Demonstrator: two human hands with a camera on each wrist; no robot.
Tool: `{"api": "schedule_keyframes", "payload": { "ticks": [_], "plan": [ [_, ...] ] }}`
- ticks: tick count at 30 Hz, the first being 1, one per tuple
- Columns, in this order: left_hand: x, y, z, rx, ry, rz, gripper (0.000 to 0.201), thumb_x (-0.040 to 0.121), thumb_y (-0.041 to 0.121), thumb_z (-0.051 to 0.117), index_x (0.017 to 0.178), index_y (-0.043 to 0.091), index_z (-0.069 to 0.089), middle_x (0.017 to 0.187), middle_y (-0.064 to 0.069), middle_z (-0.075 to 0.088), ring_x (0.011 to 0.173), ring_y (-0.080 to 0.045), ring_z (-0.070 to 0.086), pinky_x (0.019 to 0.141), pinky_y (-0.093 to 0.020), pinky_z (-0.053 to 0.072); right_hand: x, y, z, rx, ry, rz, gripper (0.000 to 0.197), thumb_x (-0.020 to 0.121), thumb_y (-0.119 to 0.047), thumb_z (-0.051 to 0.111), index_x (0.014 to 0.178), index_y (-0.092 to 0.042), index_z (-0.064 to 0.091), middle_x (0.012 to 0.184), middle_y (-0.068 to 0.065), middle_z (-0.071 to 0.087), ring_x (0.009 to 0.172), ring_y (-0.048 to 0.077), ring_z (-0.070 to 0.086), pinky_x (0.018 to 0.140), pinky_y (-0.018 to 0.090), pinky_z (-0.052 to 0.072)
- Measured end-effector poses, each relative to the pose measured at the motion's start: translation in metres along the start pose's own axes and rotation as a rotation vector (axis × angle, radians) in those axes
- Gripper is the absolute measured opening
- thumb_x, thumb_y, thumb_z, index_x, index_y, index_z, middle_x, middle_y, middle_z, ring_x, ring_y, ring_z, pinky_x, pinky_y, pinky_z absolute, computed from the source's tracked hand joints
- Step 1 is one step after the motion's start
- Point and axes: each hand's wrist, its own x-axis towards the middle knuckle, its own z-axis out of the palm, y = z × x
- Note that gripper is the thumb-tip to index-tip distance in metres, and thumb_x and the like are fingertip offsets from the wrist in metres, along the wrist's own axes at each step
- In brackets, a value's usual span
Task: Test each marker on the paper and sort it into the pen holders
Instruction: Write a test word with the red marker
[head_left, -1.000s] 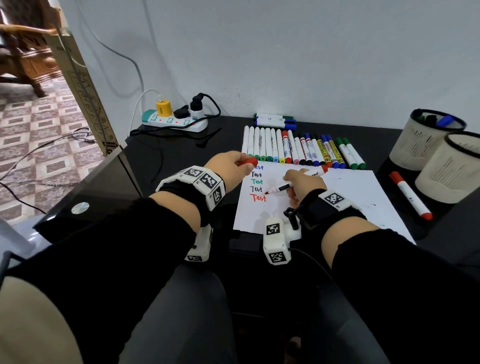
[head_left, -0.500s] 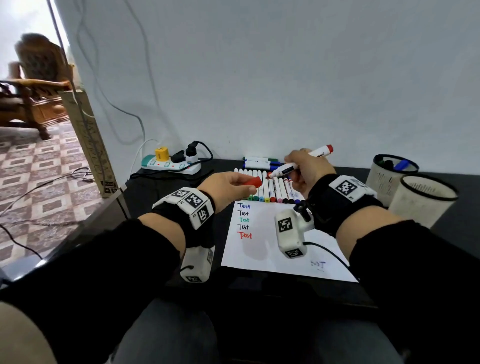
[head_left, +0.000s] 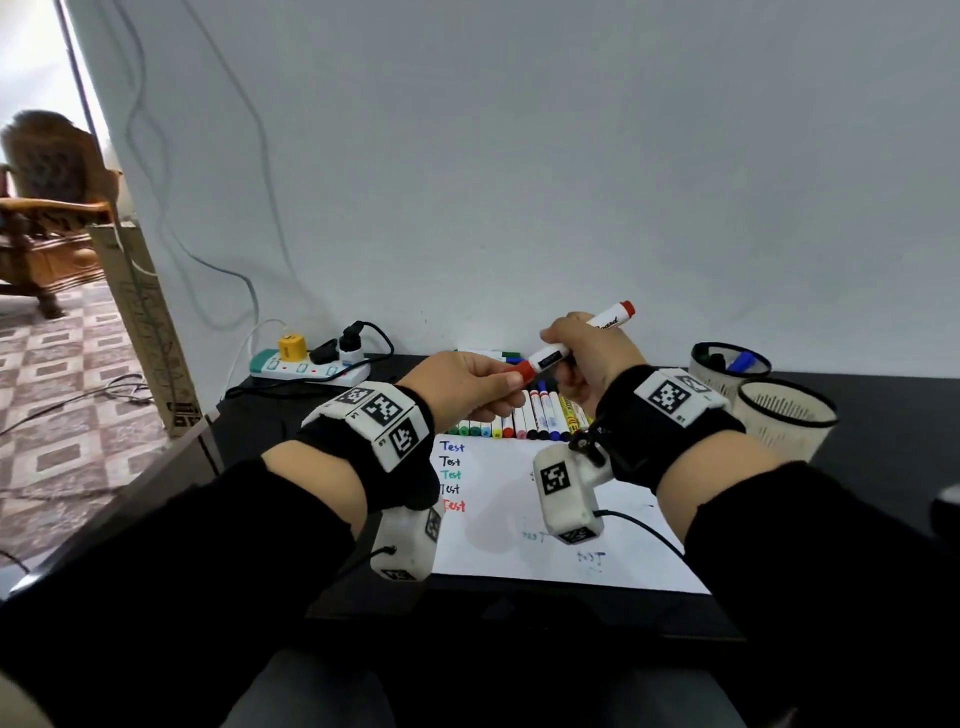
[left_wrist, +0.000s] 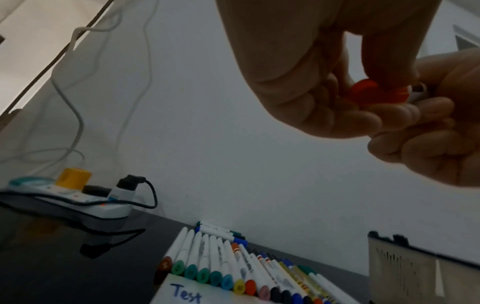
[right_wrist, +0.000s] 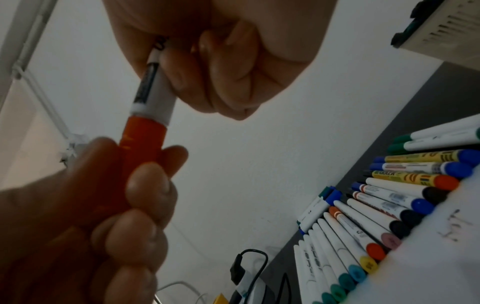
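My right hand (head_left: 563, 345) grips a white marker (head_left: 582, 340) with a red end, held tilted above the table. My left hand (head_left: 511, 382) pinches the marker's red cap (head_left: 523, 370), which sits over the tip. In the right wrist view the cap (right_wrist: 142, 139) meets the barrel (right_wrist: 153, 90) with no tip showing. The white paper (head_left: 519, 499) lies below with "Test" written in several colours. A row of capped markers (head_left: 519, 421) lies along its far edge. Two pen holders (head_left: 730, 364) (head_left: 784, 415) stand at the right; the far one holds a blue marker.
A white power strip (head_left: 306, 364) with plugs and cables sits at the table's back left by the wall. A few more markers (head_left: 498, 356) lie behind the row. The table edge drops to a tiled floor on the left.
Both hands have risen from the paper. The marker tip left the red "Test" line, and the left hand brought the red cap onto the tip.
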Motion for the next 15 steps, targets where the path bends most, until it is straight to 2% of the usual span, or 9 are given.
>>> {"api": "schedule_keyframes", "payload": {
  "ticks": [4, 9, 15],
  "plan": [
    [0.007, 0.012, 0.004, -0.026, 0.017, 0.006, 0.010, 0.091, 0.014, 0.058, 0.086, 0.018, 0.066, 0.060, 0.011, 0.068, 0.053, 0.004, 0.060, 0.055, -0.009, 0.048, 0.002, -0.007, -0.003, 0.029, 0.018, 0.024, 0.030, 0.086, -0.006, 0.050, 0.060, -0.016, 0.038, 0.037, -0.001, 0.035, 0.032, 0.010, 0.029, 0.036, 0.013, 0.023],
    [0.015, 0.020, 0.016, -0.024, 0.097, 0.061, 0.008, 0.091, 0.013, 0.058, 0.090, 0.017, 0.065, 0.057, 0.013, 0.065, 0.051, 0.004, 0.057, 0.057, -0.010, 0.047, 0.008, -0.018, -0.007, 0.026, 0.036, 0.010, 0.026, 0.085, -0.004, 0.047, 0.063, -0.015, 0.037, 0.047, 0.002, 0.030, 0.035, 0.011, 0.025, 0.035, 0.013, 0.021],
    [0.018, 0.028, 0.023, -0.060, 0.032, 0.047, 0.010, 0.092, 0.012, 0.056, 0.086, 0.015, 0.064, 0.051, 0.012, 0.065, 0.046, 0.005, 0.057, 0.053, -0.009, 0.047, 0.010, -0.017, -0.014, 0.106, 0.051, 0.033, 0.027, 0.082, -0.003, 0.045, 0.061, -0.014, 0.033, 0.040, 0.000, 0.027, 0.033, 0.011, 0.021, 0.040, 0.014, 0.017]
  ]
}}
